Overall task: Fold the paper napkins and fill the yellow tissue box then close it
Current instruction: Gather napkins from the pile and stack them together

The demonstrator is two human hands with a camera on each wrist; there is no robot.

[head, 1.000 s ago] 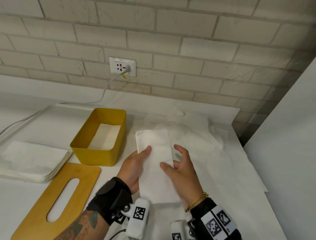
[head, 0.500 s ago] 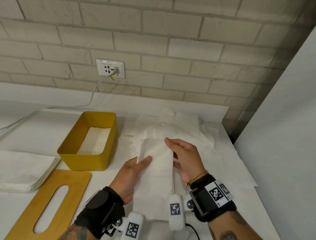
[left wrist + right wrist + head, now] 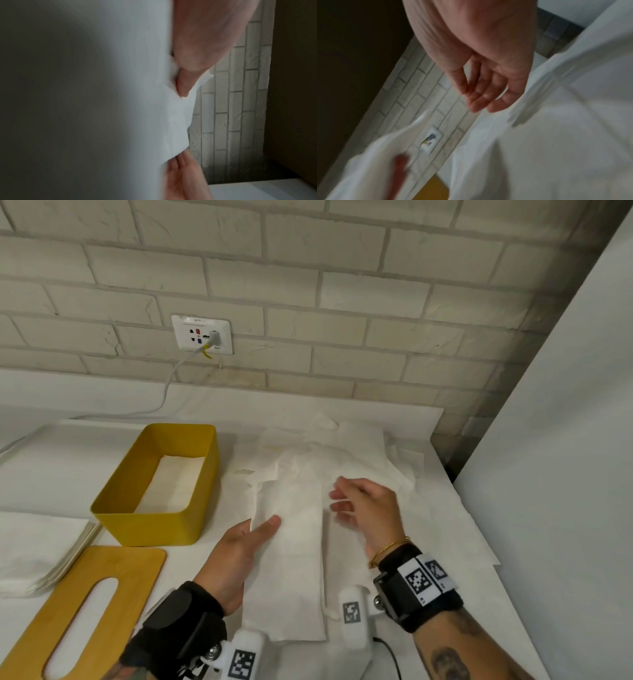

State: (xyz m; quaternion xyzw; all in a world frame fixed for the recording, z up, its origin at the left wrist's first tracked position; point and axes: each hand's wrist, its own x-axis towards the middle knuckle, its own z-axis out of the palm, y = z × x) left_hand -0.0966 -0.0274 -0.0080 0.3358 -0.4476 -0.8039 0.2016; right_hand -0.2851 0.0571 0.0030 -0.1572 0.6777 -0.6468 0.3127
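Observation:
A long folded white napkin [image 3: 287, 549] lies over my left hand [image 3: 263, 529], whose thumb presses on top while the fingers stay hidden beneath. The left wrist view shows that thumb [image 3: 184, 83] pinching the napkin [image 3: 137, 94]. My right hand [image 3: 346, 501] hovers just right of the napkin, blurred, fingers loosely spread and holding nothing; its relaxed fingers [image 3: 481, 94] hang above the loose sheets [image 3: 556, 142]. The open yellow tissue box [image 3: 154, 525] stands to the left with white napkins lying flat inside. Its wooden lid [image 3: 113, 563], with a long slot, lies in front of it.
A heap of unfolded napkins [image 3: 342, 453] covers the counter behind and under my hands. A stack of folded napkins [image 3: 37, 546] sits at the far left. A brick wall with a socket [image 3: 202, 335] and cable runs behind; a white panel [image 3: 555, 474] rises on the right.
My right hand has let go of the folded napkin and drawn off to its right. The left hand keeps its hold, lower over the counter.

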